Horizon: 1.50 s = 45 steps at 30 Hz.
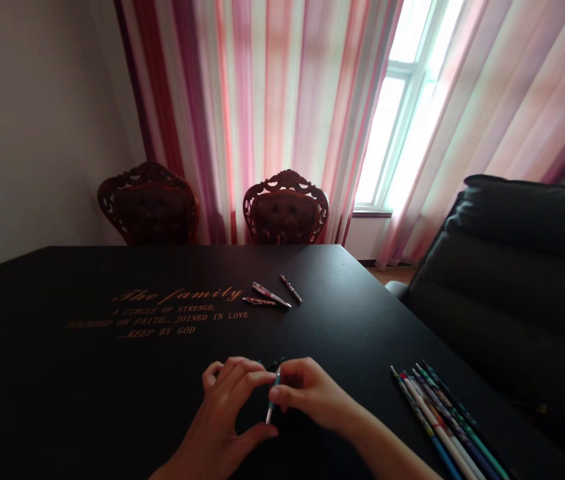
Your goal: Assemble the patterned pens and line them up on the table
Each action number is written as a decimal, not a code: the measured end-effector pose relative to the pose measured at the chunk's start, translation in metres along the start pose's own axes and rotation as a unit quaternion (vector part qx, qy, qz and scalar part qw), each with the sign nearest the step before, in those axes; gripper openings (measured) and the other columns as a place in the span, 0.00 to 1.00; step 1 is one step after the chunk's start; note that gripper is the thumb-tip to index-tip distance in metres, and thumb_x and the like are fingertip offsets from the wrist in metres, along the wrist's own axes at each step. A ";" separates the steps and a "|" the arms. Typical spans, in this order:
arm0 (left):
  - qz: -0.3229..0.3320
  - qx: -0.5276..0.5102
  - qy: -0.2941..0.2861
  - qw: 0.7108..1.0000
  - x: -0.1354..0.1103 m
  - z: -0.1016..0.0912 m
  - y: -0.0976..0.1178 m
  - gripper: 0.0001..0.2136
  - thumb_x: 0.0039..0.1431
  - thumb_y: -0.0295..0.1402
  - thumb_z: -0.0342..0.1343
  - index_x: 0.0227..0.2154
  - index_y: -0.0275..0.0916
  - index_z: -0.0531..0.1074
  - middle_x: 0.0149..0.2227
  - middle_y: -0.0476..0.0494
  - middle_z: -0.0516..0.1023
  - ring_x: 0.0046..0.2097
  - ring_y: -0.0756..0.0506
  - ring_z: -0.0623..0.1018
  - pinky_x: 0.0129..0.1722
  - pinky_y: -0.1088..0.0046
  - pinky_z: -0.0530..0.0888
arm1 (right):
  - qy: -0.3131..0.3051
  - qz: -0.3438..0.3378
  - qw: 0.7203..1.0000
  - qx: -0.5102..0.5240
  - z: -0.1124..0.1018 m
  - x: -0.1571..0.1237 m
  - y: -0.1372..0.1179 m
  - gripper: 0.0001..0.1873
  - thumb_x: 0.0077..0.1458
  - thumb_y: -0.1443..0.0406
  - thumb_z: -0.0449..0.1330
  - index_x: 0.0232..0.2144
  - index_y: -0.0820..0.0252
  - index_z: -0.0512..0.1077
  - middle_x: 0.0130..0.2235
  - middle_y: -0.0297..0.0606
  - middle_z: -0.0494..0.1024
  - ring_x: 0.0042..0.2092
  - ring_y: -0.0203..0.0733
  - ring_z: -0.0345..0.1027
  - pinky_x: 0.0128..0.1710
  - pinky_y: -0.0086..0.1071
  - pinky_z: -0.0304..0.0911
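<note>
A slim pen (273,397), teal in the middle with silvery ends, stands at a slant between my hands near the front of the black table. My right hand (312,393) pinches its middle between thumb and bent fingers. With my left hand (230,407), I hold the same pen lengthwise, index finger at the upper end and thumb at the lower end. Just behind my fingers lies a small dark and teal piece (275,364), mostly hidden, so its kind is unclear. Farther back, several patterned pens (271,294) rest close together on the tabletop.
At the right edge of the table (342,320) lies a row of several long pencils or pen-like sticks (442,420). A black padded chair (522,287) stands on the right. Two carved wooden chairs (286,207) are beyond the far edge, before striped curtains (262,100).
</note>
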<state>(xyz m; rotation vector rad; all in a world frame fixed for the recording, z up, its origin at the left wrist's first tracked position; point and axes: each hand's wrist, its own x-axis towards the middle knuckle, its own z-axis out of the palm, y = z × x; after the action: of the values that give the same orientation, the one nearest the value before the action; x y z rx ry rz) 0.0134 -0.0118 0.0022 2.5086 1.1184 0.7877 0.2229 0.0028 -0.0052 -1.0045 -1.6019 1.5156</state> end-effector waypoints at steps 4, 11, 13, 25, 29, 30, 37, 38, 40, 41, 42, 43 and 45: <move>-0.002 -0.025 -0.011 1.000 0.002 -0.001 0.004 0.21 0.56 0.47 0.60 0.51 0.50 0.68 0.50 0.43 0.74 0.54 0.39 0.70 0.54 0.58 0.59 | -0.003 0.003 1.000 -0.029 -0.001 0.000 0.002 0.24 0.46 0.46 0.66 0.24 0.63 0.70 0.23 0.30 0.70 0.26 0.32 0.59 0.25 0.25 0.51; 0.009 -0.033 -0.023 0.999 0.004 -0.006 0.007 0.20 0.53 0.45 0.63 0.47 0.47 0.69 0.47 0.43 0.75 0.51 0.39 0.71 0.53 0.59 0.60 | -0.028 -0.015 0.997 -0.070 -0.002 -0.001 0.007 0.23 0.49 0.47 0.65 0.25 0.62 0.73 0.22 0.28 0.67 0.25 0.31 0.55 0.25 0.25 0.49; 0.012 -0.032 -0.028 0.999 0.005 -0.007 0.007 0.20 0.52 0.44 0.64 0.47 0.46 0.69 0.47 0.43 0.75 0.51 0.38 0.71 0.53 0.59 0.60 | -0.029 -0.011 0.997 -0.077 -0.002 -0.001 0.008 0.23 0.49 0.47 0.65 0.25 0.62 0.73 0.21 0.28 0.67 0.24 0.31 0.55 0.24 0.25 0.49; 0.037 -0.024 -0.046 0.998 0.004 -0.007 0.006 0.19 0.53 0.43 0.64 0.45 0.44 0.68 0.45 0.44 0.76 0.49 0.40 0.72 0.53 0.60 0.58 | -0.041 -0.006 0.998 -0.047 0.000 -0.001 0.003 0.29 0.59 0.44 0.52 0.31 0.63 0.76 0.25 0.33 0.71 0.28 0.35 0.63 0.31 0.27 0.58; 0.034 -0.038 -0.051 0.997 0.005 -0.008 0.007 0.15 0.53 0.41 0.64 0.41 0.43 0.69 0.42 0.45 0.76 0.47 0.40 0.72 0.52 0.60 0.59 | -0.026 -0.006 0.995 -0.096 0.000 0.001 0.003 0.27 0.60 0.45 0.52 0.30 0.62 0.75 0.23 0.31 0.67 0.26 0.33 0.59 0.28 0.26 0.55; 0.033 -0.041 -0.051 0.997 0.005 -0.007 0.007 0.15 0.53 0.41 0.64 0.41 0.43 0.69 0.42 0.44 0.76 0.47 0.40 0.72 0.53 0.60 0.59 | -0.023 -0.008 0.994 -0.108 -0.001 0.001 0.002 0.26 0.60 0.46 0.52 0.29 0.62 0.75 0.22 0.30 0.66 0.25 0.33 0.57 0.27 0.26 0.54; -0.003 -0.056 -0.081 0.995 0.009 -0.011 0.012 0.14 0.52 0.38 0.64 0.38 0.43 0.67 0.42 0.48 0.75 0.47 0.42 0.72 0.53 0.61 0.58 | 0.004 -0.022 0.992 -0.127 0.002 0.001 0.001 0.24 0.61 0.50 0.52 0.27 0.62 0.74 0.23 0.30 0.66 0.26 0.33 0.57 0.26 0.26 0.52; -0.008 -0.059 -0.084 0.995 0.010 -0.013 0.012 0.13 0.52 0.37 0.64 0.38 0.43 0.67 0.42 0.48 0.75 0.47 0.42 0.72 0.53 0.61 0.59 | 0.008 -0.024 0.992 -0.127 0.003 0.001 0.002 0.24 0.61 0.50 0.52 0.26 0.63 0.73 0.23 0.30 0.66 0.26 0.33 0.57 0.26 0.26 0.52; -0.016 -0.061 -0.083 0.995 0.011 -0.016 0.015 0.14 0.52 0.37 0.64 0.38 0.43 0.67 0.42 0.48 0.74 0.46 0.43 0.72 0.52 0.62 0.59 | 0.014 -0.024 0.992 -0.126 0.005 0.003 0.005 0.25 0.60 0.49 0.53 0.25 0.62 0.72 0.23 0.30 0.66 0.25 0.32 0.56 0.25 0.27 0.51; -0.015 -0.061 -0.082 0.995 0.011 -0.016 0.016 0.13 0.52 0.36 0.63 0.38 0.43 0.67 0.41 0.48 0.75 0.46 0.43 0.72 0.52 0.62 0.59 | 0.020 -0.024 0.992 -0.123 0.004 0.005 0.007 0.25 0.59 0.48 0.53 0.24 0.62 0.71 0.22 0.30 0.65 0.25 0.32 0.55 0.25 0.27 0.50; -0.008 -0.060 -0.083 0.995 0.010 -0.015 0.017 0.10 0.53 0.35 0.62 0.36 0.43 0.67 0.40 0.49 0.75 0.46 0.43 0.72 0.52 0.62 0.59 | 0.037 -0.022 0.993 -0.114 0.002 0.007 0.009 0.25 0.58 0.47 0.54 0.23 0.62 0.70 0.21 0.29 0.64 0.24 0.32 0.54 0.25 0.27 0.50; 0.009 -0.058 -0.088 0.994 0.010 -0.013 0.019 0.07 0.55 0.34 0.61 0.33 0.43 0.68 0.38 0.50 0.76 0.45 0.44 0.72 0.52 0.62 0.58 | 0.068 -0.018 0.993 -0.094 -0.003 0.009 0.010 0.26 0.57 0.45 0.54 0.23 0.61 0.69 0.20 0.28 0.63 0.23 0.32 0.53 0.24 0.27 0.49; 0.069 -0.051 -0.112 0.990 0.007 -0.006 0.022 0.07 0.57 0.33 0.60 0.27 0.42 0.67 0.34 0.52 0.76 0.44 0.46 0.73 0.51 0.63 0.57 | 0.164 -0.011 0.986 -0.034 -0.020 0.013 0.010 0.27 0.54 0.42 0.54 0.23 0.59 0.66 0.18 0.26 0.59 0.22 0.33 0.51 0.23 0.28 0.49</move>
<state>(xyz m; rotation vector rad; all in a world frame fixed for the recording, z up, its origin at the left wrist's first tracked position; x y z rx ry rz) 0.0270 -0.0211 0.0200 2.5325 0.8178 0.5635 0.2360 0.0236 -0.0144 -1.2022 -1.4315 1.2122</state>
